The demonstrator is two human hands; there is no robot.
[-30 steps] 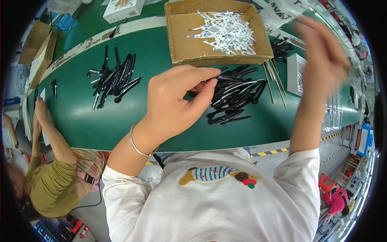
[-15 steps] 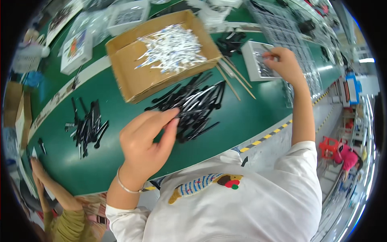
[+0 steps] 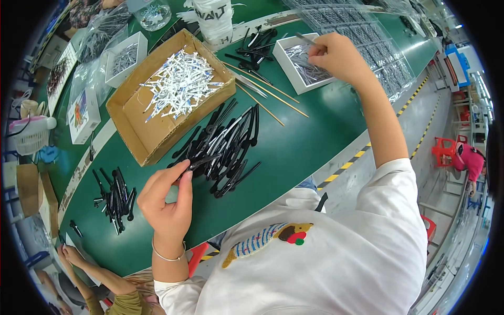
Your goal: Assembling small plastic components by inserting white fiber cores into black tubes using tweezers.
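Note:
My left hand (image 3: 167, 205) pinches a slender black part (image 3: 205, 160) between thumb and forefinger. It is held over the near side of a pile of similar long black parts (image 3: 231, 144), some with rounded ends. My right hand (image 3: 336, 59) is closed over a white box (image 3: 289, 71) of thin silvery-grey metal pieces (image 3: 310, 73). A slim, dark grey strip (image 3: 305, 40) sticks out from its fingers; its exact kind is unclear, and the fingers hide its other end.
A cardboard box (image 3: 122, 113) of white-and-blue slips stands behind the black pile. Thin wooden sticks (image 3: 286, 98) lie between it and the white box. A smaller black pile (image 3: 116, 199) sits at left. Clear plastic trays (image 3: 375, 47) lie far right. Another person's hands (image 3: 73, 255) are at lower left.
The whole view has shifted and turned. My left hand still pinches a black part at the pile. My right hand remains over the white box, with the grey strip now showing more plainly.

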